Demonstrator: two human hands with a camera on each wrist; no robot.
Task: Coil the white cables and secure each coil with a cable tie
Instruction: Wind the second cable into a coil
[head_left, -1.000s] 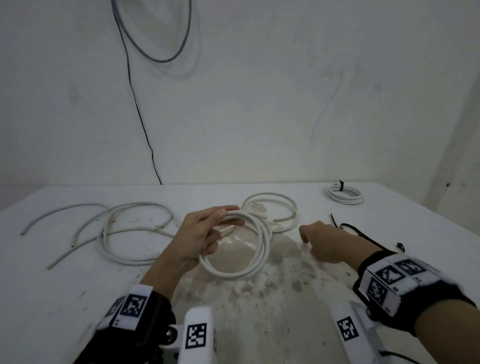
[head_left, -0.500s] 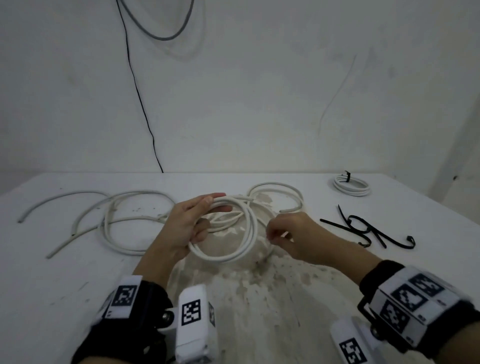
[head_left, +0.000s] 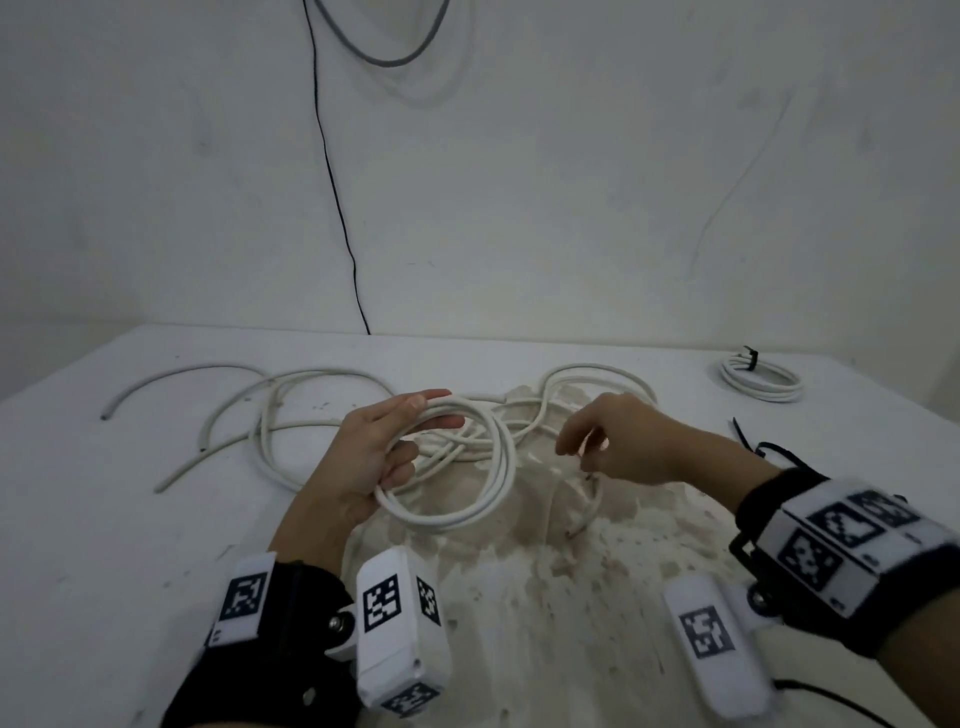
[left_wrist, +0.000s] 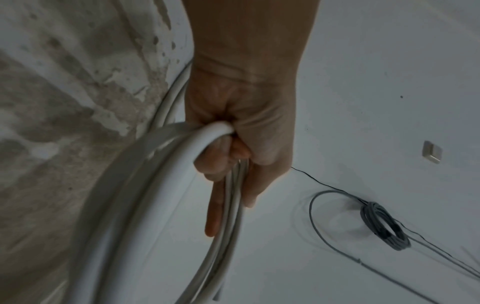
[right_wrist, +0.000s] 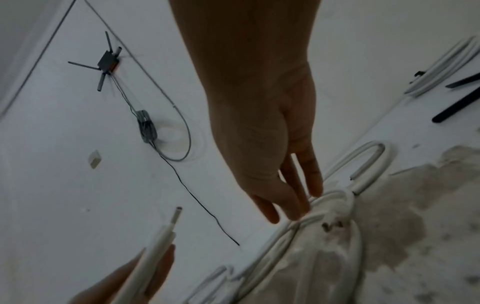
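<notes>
My left hand (head_left: 384, 457) grips a coil of white cable (head_left: 467, 514) of several turns, held just above the table; the left wrist view shows the fingers curled round the coil (left_wrist: 155, 185). My right hand (head_left: 587, 457) is right of the coil, with its fingers curled down onto a loose strand whose tail (head_left: 592, 504) hangs below it. In the right wrist view the fingertips (right_wrist: 293, 207) touch the tangled strands (right_wrist: 335, 203). More loose white cable (head_left: 291, 415) lies to the left. A finished coil (head_left: 761, 382) with a black tie (head_left: 748, 358) lies far right.
Black cable ties (head_left: 769, 447) lie on the white table (head_left: 104, 545), partly hidden behind my right forearm. A worn brown patch (head_left: 519, 582) covers the table's middle. A black wire (head_left: 332, 182) and a grey cable loop (head_left: 384, 52) hang on the wall behind.
My right hand has moved left from beside the black ties to the coil and now holds a strand there. The left hand keeps its grip on the coil.
</notes>
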